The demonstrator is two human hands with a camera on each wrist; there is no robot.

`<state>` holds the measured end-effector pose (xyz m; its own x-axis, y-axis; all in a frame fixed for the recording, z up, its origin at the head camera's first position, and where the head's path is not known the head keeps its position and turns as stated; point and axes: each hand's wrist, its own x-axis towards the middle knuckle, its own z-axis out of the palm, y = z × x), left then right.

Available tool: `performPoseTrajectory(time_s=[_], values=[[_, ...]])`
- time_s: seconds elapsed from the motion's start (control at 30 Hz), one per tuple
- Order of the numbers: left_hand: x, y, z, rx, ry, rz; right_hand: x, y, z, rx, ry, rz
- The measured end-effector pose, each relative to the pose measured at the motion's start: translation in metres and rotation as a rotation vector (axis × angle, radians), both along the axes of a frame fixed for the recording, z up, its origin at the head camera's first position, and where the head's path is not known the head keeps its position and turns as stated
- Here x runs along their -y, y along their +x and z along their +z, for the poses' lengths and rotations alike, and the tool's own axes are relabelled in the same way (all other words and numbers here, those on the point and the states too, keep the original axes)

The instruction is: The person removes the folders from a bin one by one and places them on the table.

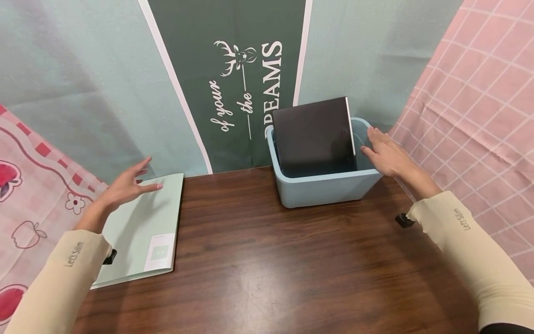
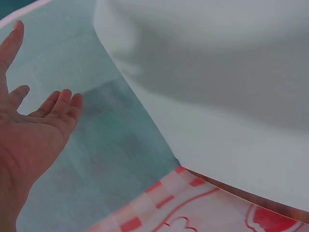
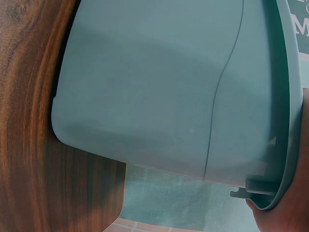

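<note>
A pale green folder point(image 1: 139, 227) with a white label lies on the left side of the table. My left hand point(image 1: 127, 185) hovers over its far part, thumb and fingers spread and holding nothing. The left wrist view shows the same hand point(image 2: 36, 130), palm turned up, beside the folder's pale surface point(image 2: 231, 140). At the back right stands a light blue plastic bin point(image 1: 325, 190). A flat black binder-like thing point(image 1: 313, 134) with a white edge leans inside it, sticking up above the rim. My right hand point(image 1: 388, 153) rests at the bin's right rim, fingers straight.
The dark brown wooden table point(image 1: 250, 260) spans the front. A blue-green curtain with a dark printed panel point(image 1: 233, 93) hangs behind. Pink checked cloth point(image 1: 479, 116) borders the right, and fruit-patterned cloth point(image 1: 33, 204) the left.
</note>
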<state>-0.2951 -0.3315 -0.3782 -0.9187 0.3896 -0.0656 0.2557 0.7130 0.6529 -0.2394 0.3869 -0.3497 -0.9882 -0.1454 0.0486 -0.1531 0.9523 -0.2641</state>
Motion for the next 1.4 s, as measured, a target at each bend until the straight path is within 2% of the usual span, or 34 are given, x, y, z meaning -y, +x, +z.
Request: performPoseTrajectory(time_s=[0.2,0.63,0.9,1.4], values=[[-0.019,0.001,0.005,-0.043,0.032,-0.057,0.0,0.0,0.001,0.004,0.006,0.002],[-0.05,0.0,0.015,-0.019,0.128,-0.097,0.0,0.001,0.001,-0.015,0.001,0.002],[-0.065,-0.002,0.021,0.017,0.169,-0.098,0.0,0.001,0.001,-0.022,-0.003,0.009],[-0.099,-0.009,0.028,0.017,0.246,-0.096,-0.001,0.0,0.002,-0.009,0.003,0.003]])
